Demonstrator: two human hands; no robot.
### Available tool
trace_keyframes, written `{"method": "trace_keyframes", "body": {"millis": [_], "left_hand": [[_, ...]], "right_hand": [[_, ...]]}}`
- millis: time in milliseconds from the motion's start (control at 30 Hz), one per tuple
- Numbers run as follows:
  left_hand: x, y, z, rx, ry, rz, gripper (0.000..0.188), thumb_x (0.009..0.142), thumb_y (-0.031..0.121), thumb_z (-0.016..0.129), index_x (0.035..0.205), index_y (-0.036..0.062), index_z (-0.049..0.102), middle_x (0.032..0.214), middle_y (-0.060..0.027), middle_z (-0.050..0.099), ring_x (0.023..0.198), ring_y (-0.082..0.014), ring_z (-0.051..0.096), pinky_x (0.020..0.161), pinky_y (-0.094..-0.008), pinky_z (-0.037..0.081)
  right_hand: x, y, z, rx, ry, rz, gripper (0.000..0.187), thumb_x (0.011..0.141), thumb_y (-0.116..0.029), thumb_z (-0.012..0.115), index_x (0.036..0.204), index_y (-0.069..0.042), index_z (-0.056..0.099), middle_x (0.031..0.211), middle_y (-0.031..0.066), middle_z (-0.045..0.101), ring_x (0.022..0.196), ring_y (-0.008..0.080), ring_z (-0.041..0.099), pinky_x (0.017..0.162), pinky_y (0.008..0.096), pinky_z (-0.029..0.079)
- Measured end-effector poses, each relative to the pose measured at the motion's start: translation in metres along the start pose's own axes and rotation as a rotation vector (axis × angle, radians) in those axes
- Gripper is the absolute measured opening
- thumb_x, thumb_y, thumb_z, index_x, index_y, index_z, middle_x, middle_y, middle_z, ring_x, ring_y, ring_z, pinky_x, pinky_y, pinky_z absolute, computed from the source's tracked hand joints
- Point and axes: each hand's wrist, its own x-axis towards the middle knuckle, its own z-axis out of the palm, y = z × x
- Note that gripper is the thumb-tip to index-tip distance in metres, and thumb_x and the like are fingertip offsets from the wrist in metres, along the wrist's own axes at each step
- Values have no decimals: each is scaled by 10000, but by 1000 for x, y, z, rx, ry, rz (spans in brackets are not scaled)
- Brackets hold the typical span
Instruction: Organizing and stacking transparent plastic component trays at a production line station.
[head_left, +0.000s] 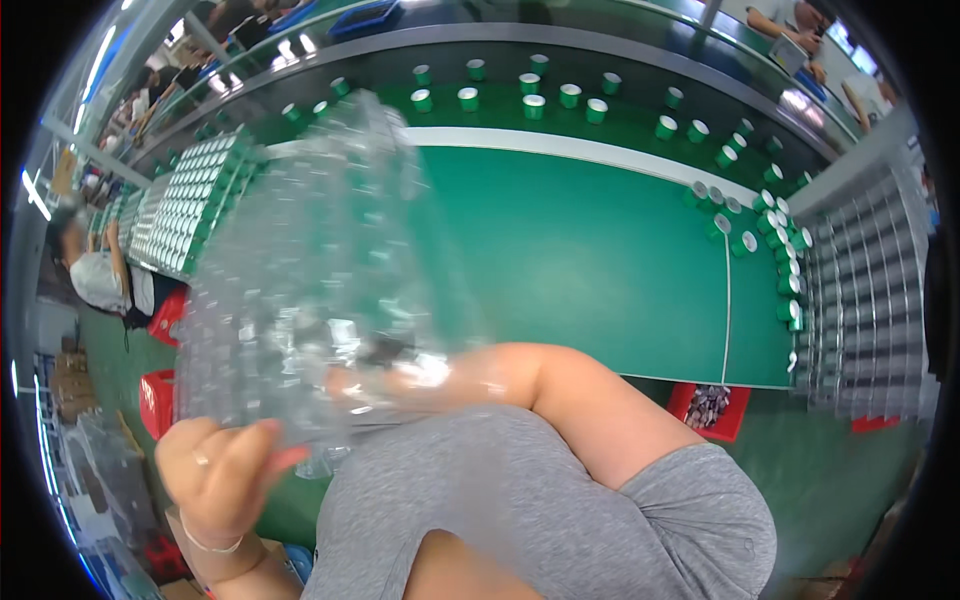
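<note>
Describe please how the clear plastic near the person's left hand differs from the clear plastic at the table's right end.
The near plastic looks blurred; the right-end plastic shows a sharper grid. The near plastic is beside the left hand; the right-end plastic is at the end of the green table, away from that hand. Both are transparent.

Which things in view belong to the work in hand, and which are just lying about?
Likely part of the work:
- clear plastic packaging, at the hands
- green cans
- green tabletop

Apparently just lying about:
- red stool
- cardboard boxes
</note>
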Motion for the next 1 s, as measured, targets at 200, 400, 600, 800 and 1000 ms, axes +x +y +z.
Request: {"method": "trace_keyframes", "body": {"millis": [200,400,600,800,1000], "left_hand": [[77,25,76,-226,9,439,345,719,232,743,1033,118,654,615,45,460,503,-108,446,421,-258,330],[104,65,152,-186,-81,619,405,787,312,687,1130,109,615,699,27,560,500,-130,496,454,-278,413],[88,65,156,-252,-96,569,405,786,285,688,1149,128,601,864,-18,634,639,-160,599,545,-271,496],[18,-18,168,-386,100,64,315,735,153,714,1021,56,626,998,-111,638,842,-273,625,693,-346,511],[-147,-55,175,-300,25,-700,515,716,208,756,1136,1,542,1103,-155,583,980,-341,565,864,-394,464]], "right_hand": [[-81,-6,-6,450,12,-250,395,832,-209,675,1181,-82,543,1121,63,594,874,168,602,718,345,513],[-47,7,-14,216,83,-477,311,856,-194,627,1136,-87,546,1061,44,587,855,155,588,688,342,510],[11,18,-19,-38,116,-656,230,879,-178,579,1091,-93,550,1001,26,579,835,143,573,659,338,508],[93,42,-9,-300,20,-717,159,902,-162,532,1046,-98,553,941,7,572,815,130,559,629,335,505],[148,73,21,-23,374,-214,345,806,-19,551,1139,-17,465,878,81,567,740,179,597,620,326,523]]}}
